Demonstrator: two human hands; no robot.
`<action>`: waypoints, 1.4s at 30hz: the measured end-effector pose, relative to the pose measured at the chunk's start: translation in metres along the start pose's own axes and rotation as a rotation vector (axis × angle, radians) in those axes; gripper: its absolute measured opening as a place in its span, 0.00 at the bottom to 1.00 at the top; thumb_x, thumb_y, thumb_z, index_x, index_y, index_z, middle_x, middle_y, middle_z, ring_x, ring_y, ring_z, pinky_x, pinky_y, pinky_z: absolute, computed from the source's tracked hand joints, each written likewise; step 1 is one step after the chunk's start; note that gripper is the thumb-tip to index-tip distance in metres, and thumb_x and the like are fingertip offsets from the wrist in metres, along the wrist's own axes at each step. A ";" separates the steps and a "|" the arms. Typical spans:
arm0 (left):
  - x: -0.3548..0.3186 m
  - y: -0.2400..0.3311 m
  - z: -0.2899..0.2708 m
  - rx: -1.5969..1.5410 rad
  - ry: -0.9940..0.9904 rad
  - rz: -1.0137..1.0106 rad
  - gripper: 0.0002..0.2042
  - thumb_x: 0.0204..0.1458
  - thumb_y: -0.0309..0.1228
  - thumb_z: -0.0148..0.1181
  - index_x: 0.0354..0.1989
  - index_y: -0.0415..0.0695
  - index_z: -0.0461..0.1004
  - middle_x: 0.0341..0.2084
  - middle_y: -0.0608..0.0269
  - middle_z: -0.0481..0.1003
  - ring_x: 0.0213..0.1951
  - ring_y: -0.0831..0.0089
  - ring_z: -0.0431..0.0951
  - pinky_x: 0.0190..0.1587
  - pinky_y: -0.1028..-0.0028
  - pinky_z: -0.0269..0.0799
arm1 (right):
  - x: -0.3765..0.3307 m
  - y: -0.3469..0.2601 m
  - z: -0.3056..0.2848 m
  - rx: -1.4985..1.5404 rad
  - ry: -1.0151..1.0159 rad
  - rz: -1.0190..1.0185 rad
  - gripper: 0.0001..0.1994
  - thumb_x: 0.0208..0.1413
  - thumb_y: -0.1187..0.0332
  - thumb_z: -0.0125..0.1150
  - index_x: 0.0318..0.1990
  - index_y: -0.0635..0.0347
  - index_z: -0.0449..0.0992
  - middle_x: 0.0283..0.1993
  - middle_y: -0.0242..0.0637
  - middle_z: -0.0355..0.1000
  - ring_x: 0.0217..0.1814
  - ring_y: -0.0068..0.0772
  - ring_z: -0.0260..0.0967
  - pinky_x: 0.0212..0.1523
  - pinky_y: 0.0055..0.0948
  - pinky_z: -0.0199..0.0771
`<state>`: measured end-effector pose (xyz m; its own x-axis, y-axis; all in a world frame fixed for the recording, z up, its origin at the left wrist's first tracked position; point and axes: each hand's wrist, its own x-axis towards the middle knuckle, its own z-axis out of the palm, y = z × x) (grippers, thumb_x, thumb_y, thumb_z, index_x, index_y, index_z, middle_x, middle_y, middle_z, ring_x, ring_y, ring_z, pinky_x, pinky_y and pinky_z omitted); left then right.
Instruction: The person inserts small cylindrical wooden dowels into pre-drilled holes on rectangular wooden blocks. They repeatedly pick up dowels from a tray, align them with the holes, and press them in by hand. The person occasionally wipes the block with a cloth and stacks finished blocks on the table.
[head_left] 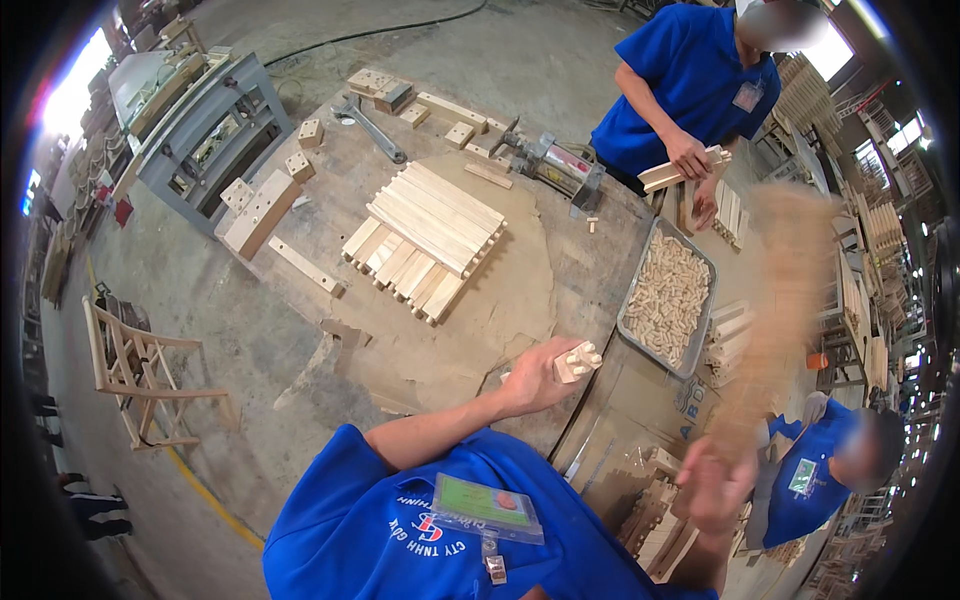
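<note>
My left hand (537,380) is closed round a few short pale wooden slats (574,364), their ends with small dowels pointing to the right. In my right hand (716,485) is a raised wooden mallet (792,270), smeared by motion, its head far above my fist. A grey tray (630,332) full of small wooden dowels (665,295) stands just beyond my left hand, to its right. On the worktable (520,325) lies a neat stack of wooden slats (430,235), some with dowels in their ends.
A wrench (372,130), wooden blocks (265,205) and a metal clamp-like cylinder (560,165) lie along the table's far side. One co-worker (690,80) handles slats at the far right; another person (825,480) is at right. More slats (655,525) lie beside my right arm.
</note>
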<state>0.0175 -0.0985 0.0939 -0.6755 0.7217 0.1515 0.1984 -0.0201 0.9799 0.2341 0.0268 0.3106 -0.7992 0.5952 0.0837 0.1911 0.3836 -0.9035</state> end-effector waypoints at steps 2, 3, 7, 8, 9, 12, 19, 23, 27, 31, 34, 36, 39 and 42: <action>0.000 0.001 -0.002 0.018 -0.008 -0.020 0.21 0.55 0.31 0.72 0.57 0.44 0.80 0.49 0.52 0.82 0.51 0.52 0.84 0.55 0.61 0.79 | 0.002 -0.005 0.001 0.360 0.118 -0.231 0.18 0.65 0.57 0.65 0.46 0.64 0.72 0.31 0.40 0.77 0.26 0.45 0.77 0.27 0.41 0.75; 0.002 0.003 -0.003 0.018 -0.013 -0.021 0.20 0.55 0.31 0.72 0.57 0.44 0.80 0.49 0.52 0.82 0.50 0.52 0.84 0.55 0.61 0.79 | -0.003 0.020 0.001 0.141 0.098 -0.351 0.18 0.65 0.56 0.65 0.46 0.64 0.72 0.31 0.41 0.77 0.25 0.45 0.77 0.27 0.40 0.75; -0.002 -0.008 0.004 -0.023 -0.018 0.114 0.21 0.54 0.30 0.72 0.57 0.45 0.80 0.48 0.52 0.82 0.51 0.53 0.84 0.55 0.61 0.79 | -0.020 0.088 0.020 -0.481 -0.268 -0.107 0.19 0.65 0.55 0.66 0.46 0.63 0.73 0.31 0.45 0.77 0.25 0.45 0.74 0.30 0.38 0.75; -0.003 -0.015 0.006 0.003 -0.032 0.199 0.21 0.54 0.30 0.72 0.57 0.45 0.80 0.48 0.53 0.82 0.51 0.54 0.84 0.54 0.61 0.79 | -0.017 0.074 0.029 -0.563 -0.440 0.137 0.18 0.65 0.55 0.66 0.47 0.62 0.73 0.31 0.46 0.77 0.24 0.45 0.74 0.30 0.37 0.75; -0.001 -0.020 0.007 0.011 -0.040 0.288 0.21 0.54 0.29 0.72 0.57 0.45 0.80 0.48 0.53 0.82 0.51 0.54 0.84 0.54 0.61 0.79 | -0.009 0.060 0.025 -0.558 -0.462 0.103 0.19 0.65 0.54 0.66 0.47 0.62 0.73 0.31 0.45 0.77 0.24 0.44 0.73 0.31 0.37 0.75; -0.004 -0.007 0.003 -0.090 -0.029 -0.015 0.23 0.53 0.29 0.75 0.58 0.43 0.78 0.48 0.56 0.81 0.52 0.61 0.82 0.55 0.65 0.78 | -0.002 0.018 0.018 -0.302 -0.331 0.063 0.21 0.66 0.51 0.65 0.49 0.63 0.73 0.29 0.41 0.76 0.24 0.39 0.72 0.30 0.34 0.75; -0.001 -0.008 0.004 -0.126 -0.028 0.043 0.22 0.54 0.27 0.75 0.58 0.44 0.78 0.47 0.61 0.81 0.48 0.69 0.82 0.52 0.67 0.78 | -0.015 0.082 0.022 -0.155 -0.099 -0.304 0.22 0.68 0.51 0.63 0.49 0.65 0.72 0.30 0.39 0.75 0.26 0.30 0.73 0.28 0.28 0.73; -0.002 -0.010 0.005 -0.122 -0.021 0.076 0.22 0.54 0.25 0.74 0.57 0.44 0.77 0.45 0.63 0.80 0.47 0.69 0.81 0.52 0.68 0.78 | -0.001 0.058 0.014 -0.458 -0.426 0.118 0.17 0.66 0.62 0.64 0.48 0.69 0.70 0.33 0.43 0.77 0.28 0.27 0.75 0.30 0.29 0.72; -0.009 -0.012 0.001 -0.067 0.017 0.016 0.20 0.54 0.26 0.74 0.56 0.44 0.78 0.45 0.61 0.82 0.47 0.67 0.82 0.51 0.67 0.78 | -0.007 0.031 0.020 0.012 -0.169 0.113 0.17 0.65 0.61 0.67 0.47 0.67 0.72 0.31 0.51 0.76 0.27 0.39 0.76 0.29 0.40 0.73; -0.004 -0.016 -0.003 0.020 -0.026 0.070 0.23 0.52 0.27 0.75 0.58 0.44 0.78 0.48 0.60 0.82 0.48 0.64 0.83 0.53 0.66 0.78 | -0.022 0.107 0.030 -0.033 -0.142 -0.137 0.15 0.67 0.62 0.65 0.47 0.67 0.73 0.30 0.50 0.76 0.27 0.38 0.77 0.28 0.38 0.74; -0.010 -0.032 0.000 0.062 -0.014 0.115 0.25 0.52 0.29 0.75 0.60 0.44 0.77 0.48 0.58 0.82 0.48 0.63 0.83 0.54 0.66 0.78 | -0.015 0.099 0.038 -0.436 -0.259 -0.070 0.11 0.68 0.66 0.61 0.48 0.66 0.74 0.28 0.41 0.74 0.26 0.30 0.74 0.27 0.30 0.74; -0.011 -0.035 0.000 0.092 -0.016 0.135 0.26 0.53 0.31 0.75 0.61 0.43 0.76 0.48 0.58 0.82 0.48 0.62 0.83 0.54 0.66 0.79 | -0.014 0.103 0.021 -0.290 -0.248 0.108 0.11 0.69 0.68 0.59 0.52 0.65 0.73 0.28 0.36 0.73 0.26 0.26 0.73 0.27 0.26 0.73; 0.003 -0.025 -0.004 -0.065 -0.033 -0.263 0.23 0.54 0.30 0.73 0.58 0.39 0.75 0.45 0.56 0.82 0.48 0.58 0.83 0.53 0.63 0.81 | -0.019 0.095 0.019 0.145 -0.083 0.207 0.15 0.68 0.68 0.60 0.57 0.65 0.69 0.30 0.34 0.72 0.26 0.23 0.72 0.27 0.24 0.74; 0.028 -0.054 -0.009 -0.784 0.179 -0.592 0.22 0.56 0.28 0.71 0.57 0.37 0.72 0.46 0.51 0.79 0.49 0.52 0.82 0.55 0.54 0.82 | -0.013 0.091 0.022 0.302 0.091 0.214 0.20 0.66 0.69 0.65 0.60 0.64 0.65 0.33 0.32 0.73 0.27 0.21 0.72 0.28 0.23 0.75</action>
<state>-0.0185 -0.0840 0.0464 -0.6237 0.6494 -0.4351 -0.6862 -0.1883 0.7026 0.2490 0.0383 0.2180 -0.7028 0.7050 -0.0955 0.1609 0.0268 -0.9866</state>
